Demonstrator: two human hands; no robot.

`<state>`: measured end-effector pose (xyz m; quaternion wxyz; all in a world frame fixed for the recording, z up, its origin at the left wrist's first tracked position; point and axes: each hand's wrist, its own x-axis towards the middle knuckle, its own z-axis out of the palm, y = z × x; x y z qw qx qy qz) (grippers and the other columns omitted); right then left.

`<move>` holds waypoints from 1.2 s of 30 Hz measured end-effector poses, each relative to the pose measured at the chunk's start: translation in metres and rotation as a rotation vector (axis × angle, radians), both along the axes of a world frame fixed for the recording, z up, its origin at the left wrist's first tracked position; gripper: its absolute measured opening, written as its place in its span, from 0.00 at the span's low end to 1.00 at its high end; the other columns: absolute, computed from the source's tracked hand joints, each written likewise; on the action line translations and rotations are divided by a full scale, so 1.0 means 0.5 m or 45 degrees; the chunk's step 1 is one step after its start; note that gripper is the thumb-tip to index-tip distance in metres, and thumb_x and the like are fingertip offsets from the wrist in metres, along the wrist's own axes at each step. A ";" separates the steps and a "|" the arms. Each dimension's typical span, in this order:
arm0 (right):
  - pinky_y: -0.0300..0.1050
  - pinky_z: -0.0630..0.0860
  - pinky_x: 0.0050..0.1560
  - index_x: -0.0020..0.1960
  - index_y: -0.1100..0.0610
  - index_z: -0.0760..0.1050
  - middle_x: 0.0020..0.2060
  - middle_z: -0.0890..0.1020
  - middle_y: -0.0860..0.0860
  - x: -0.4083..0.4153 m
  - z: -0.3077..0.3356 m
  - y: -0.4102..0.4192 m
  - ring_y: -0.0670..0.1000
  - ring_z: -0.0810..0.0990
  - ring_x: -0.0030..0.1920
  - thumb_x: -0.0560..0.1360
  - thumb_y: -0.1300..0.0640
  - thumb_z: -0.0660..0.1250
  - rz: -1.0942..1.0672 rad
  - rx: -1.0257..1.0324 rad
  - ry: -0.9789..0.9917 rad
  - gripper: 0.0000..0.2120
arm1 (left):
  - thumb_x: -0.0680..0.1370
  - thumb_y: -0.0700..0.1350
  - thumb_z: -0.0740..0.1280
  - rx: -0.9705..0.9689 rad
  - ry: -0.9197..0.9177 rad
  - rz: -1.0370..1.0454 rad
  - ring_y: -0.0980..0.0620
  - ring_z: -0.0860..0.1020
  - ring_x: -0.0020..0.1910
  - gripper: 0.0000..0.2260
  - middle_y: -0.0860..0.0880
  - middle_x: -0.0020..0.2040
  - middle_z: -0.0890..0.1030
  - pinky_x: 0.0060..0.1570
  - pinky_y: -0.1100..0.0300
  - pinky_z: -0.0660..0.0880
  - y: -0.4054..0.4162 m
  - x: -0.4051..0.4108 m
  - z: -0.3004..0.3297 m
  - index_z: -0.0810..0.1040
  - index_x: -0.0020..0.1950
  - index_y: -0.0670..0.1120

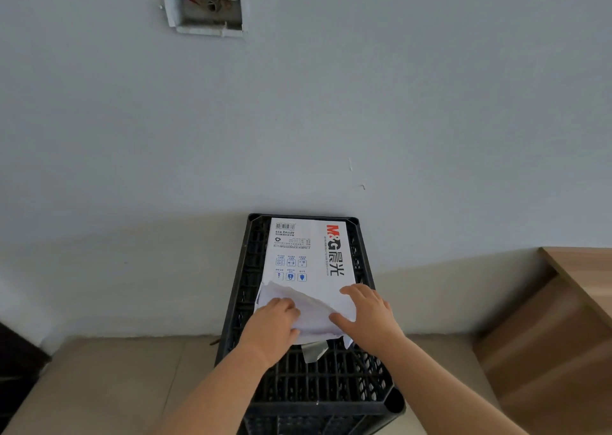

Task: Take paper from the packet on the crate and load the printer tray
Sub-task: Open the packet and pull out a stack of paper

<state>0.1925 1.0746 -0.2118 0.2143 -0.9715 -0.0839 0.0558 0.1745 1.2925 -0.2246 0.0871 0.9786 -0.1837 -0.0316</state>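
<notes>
A white paper packet (306,252) with red and black print lies on top of a black plastic crate (318,378) that stands against the wall. The packet's near end is torn open and its wrapper flap (314,308) is crumpled. My left hand (273,325) grips the left side of that torn flap with curled fingers. My right hand (367,315) rests on the packet's right near corner, thumb and fingers spread over the wrapper. No printer or tray is in view.
A pale wall (298,120) rises right behind the crate, with an open wiring box (205,2) high up. A wooden cabinet (563,318) stands at the right. A dark object (16,368) sits at the left edge on the beige floor (116,385).
</notes>
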 end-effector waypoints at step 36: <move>0.50 0.59 0.71 0.70 0.45 0.65 0.70 0.67 0.43 -0.019 -0.016 0.005 0.48 0.63 0.71 0.73 0.39 0.66 0.030 0.074 0.031 0.28 | 0.61 0.34 0.76 0.032 -0.112 0.012 0.51 0.80 0.39 0.14 0.50 0.39 0.82 0.25 0.59 0.77 0.016 -0.021 -0.039 0.82 0.43 0.46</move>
